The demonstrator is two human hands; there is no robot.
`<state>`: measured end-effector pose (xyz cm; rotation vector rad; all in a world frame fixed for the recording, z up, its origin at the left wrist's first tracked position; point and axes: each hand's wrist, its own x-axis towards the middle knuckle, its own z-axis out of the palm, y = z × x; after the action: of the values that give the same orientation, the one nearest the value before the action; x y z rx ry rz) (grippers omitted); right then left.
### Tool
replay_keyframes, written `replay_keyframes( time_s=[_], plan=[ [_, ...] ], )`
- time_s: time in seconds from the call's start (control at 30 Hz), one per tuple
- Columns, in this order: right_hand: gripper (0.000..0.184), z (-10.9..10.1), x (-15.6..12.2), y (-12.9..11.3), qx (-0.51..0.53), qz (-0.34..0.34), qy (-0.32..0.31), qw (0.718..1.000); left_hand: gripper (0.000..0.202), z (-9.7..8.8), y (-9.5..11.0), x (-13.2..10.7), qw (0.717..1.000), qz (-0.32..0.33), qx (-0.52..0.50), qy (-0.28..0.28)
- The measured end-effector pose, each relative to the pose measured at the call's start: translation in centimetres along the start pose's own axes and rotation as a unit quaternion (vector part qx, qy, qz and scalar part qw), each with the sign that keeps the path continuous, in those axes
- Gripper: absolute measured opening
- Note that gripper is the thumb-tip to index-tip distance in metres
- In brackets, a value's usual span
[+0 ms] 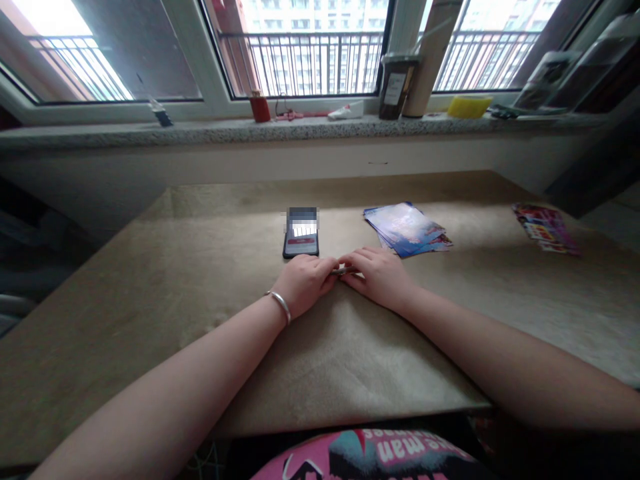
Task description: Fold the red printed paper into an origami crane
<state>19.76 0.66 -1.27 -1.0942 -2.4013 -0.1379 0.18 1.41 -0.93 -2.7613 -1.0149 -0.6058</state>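
Note:
Close together at the middle of the table, my left hand [306,281] and my right hand [376,275] grip a small, thin, pale object [346,271] between their fingertips. Most of it is covered by the fingers, so its kind cannot be made out. A silver bangle [281,305] circles my left wrist. Just beyond my left hand lies a black smartphone [301,241] with its screen lit. A loose stack of glossy blue picture cards [406,228] rests past my right hand, apart from its fingers.
A second bunch of colourful cards [545,230] lies far right on the brown-covered table [150,280]. Along the stone windowsill [210,133] stand a red container [260,107], a dark lidded container [397,87], a cardboard tube [425,73] and a yellow sponge-like block [469,107].

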Motion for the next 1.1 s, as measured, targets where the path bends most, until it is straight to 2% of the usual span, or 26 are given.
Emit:
replay_keyframes(
  time_s=[0.37,0.6,0.77,0.87,1.1],
  plan=[
    [0.024,-0.18,-0.04,0.03,-0.022,-0.005,0.006,1.0,0.014,0.61,-0.23,0.19,0.999,-0.031,-0.027,-0.018],
    [0.015,-0.08,-0.18,0.08,0.019,0.016,-0.008,1.0,0.014,0.67,-0.36,0.12,0.995,-0.056,-0.077,0.0],
    [0.007,-0.25,-0.13,0.05,0.082,0.053,-0.018,0.995,0.014,0.62,-0.45,0.08,0.996,-0.044,-0.077,-0.001],
    [0.006,-0.22,-0.09,0.05,0.13,0.068,-0.004,0.989,0.015,0.52,-0.45,0.11,0.997,-0.03,-0.072,0.009],
    [0.009,0.32,0.01,0.27,0.265,0.137,0.02,0.954,0.017,0.0,-0.09,0.04,0.989,-0.068,-0.13,0.036]
  ],
)
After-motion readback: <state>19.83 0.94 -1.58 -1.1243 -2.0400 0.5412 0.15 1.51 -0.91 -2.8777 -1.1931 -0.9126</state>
